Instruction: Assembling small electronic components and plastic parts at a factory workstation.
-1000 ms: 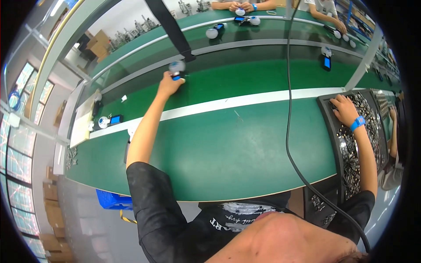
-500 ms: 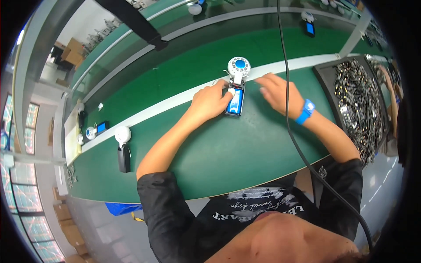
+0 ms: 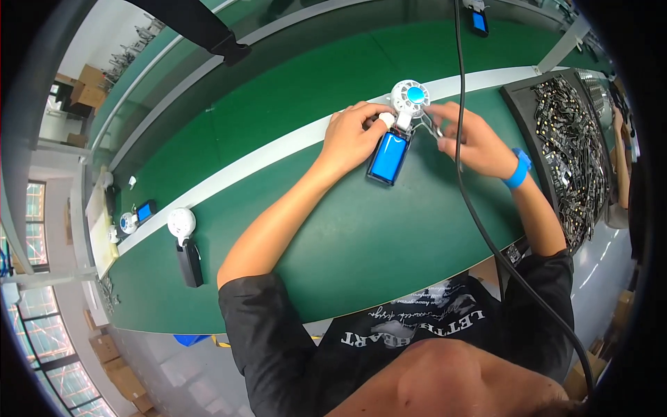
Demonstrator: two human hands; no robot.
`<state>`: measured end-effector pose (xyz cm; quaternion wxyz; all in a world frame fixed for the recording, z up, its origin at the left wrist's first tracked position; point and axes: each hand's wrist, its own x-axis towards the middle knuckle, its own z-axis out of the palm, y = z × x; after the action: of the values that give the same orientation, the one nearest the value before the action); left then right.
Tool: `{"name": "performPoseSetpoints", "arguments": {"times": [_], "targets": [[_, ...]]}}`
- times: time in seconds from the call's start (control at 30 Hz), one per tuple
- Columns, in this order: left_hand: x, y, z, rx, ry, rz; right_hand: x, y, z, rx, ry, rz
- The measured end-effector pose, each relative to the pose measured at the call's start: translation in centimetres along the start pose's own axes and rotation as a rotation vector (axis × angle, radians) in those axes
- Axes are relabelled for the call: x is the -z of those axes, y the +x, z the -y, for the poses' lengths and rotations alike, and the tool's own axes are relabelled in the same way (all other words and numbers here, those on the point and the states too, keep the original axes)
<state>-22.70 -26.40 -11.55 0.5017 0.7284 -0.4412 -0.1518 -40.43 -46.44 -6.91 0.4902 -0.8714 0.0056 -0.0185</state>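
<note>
A handheld fan (image 3: 410, 99) lies on the green bench, with a white round head, a bright blue centre and white hinge. A blue battery (image 3: 388, 158) shows inside its open black handle. My left hand (image 3: 353, 134) is closed at the fan's neck, thumb and fingers gripping its left side; the thumb tip wears a white cover. On the other side my right hand (image 3: 481, 144), with a blue wristband, is closed on a slim silvery thing (image 3: 432, 126) beside the hinge. Its exact kind is blurred. Thin wires by the neck are partly hidden.
A black tray (image 3: 517, 104) heaped with small circuit boards stands at the right. Another white-headed fan (image 3: 182, 222) lies at the left. A black cable (image 3: 462, 187) hangs across the view near my right hand. Beyond the white rail (image 3: 278, 149) runs a green belt.
My right hand has come in to the fan's neck and now holds a silvery thing. My left hand has shifted from the battery to the neck; the fan is tilted more.
</note>
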Motion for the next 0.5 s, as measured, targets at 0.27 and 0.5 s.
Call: {"name": "performPoseSetpoints", "arguments": {"times": [0.27, 0.5], "targets": [[-0.7, -1.6, -1.1, 0.025, -0.099, -0.1, -5.3, 3.0, -1.9, -0.028, 0.525, -0.351], [0.2, -2.4, -0.8, -0.285, 0.113, -0.115, -6.0, 2.3, -1.1, -0.053, 0.56, -0.311]]}}
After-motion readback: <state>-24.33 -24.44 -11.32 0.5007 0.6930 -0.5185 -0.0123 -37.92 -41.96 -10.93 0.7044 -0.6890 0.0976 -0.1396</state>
